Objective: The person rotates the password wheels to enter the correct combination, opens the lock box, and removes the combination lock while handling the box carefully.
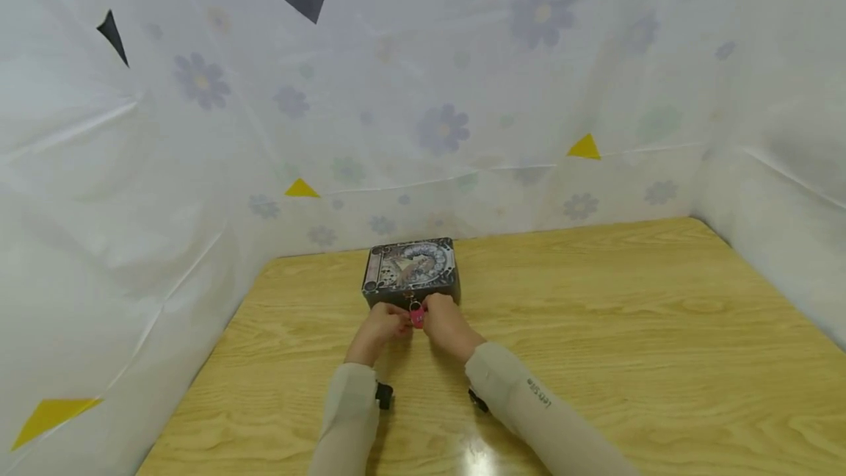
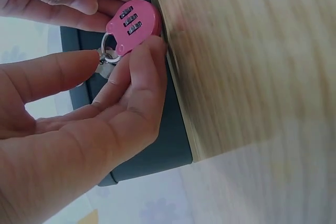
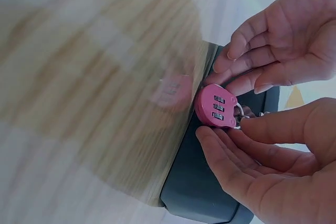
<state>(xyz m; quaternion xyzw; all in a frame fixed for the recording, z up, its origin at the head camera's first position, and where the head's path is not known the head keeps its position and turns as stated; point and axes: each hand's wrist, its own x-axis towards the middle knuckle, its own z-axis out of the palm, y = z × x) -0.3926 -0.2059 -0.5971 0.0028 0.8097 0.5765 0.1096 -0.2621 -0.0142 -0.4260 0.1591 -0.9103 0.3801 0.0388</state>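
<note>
A small pink combination padlock (image 2: 135, 27) with three number wheels hangs at the front of a dark tin box (image 1: 410, 267). Its silver shackle (image 3: 239, 111) passes by the metal clasp on the box front. From the left, my left hand (image 1: 383, 323) holds the padlock's side with bent fingertips, its thumb near the shackle in the left wrist view. My right hand (image 1: 449, 322) holds the opposite side with its fingers curved in. The wheels face up between both hands. Fingers partly cover the clasp.
The box has a printed picture on its lid and stands near the back of a wood-grain table (image 1: 595, 329). White flowered sheeting (image 1: 396, 94) hangs behind and at both sides, with yellow and black triangles on it.
</note>
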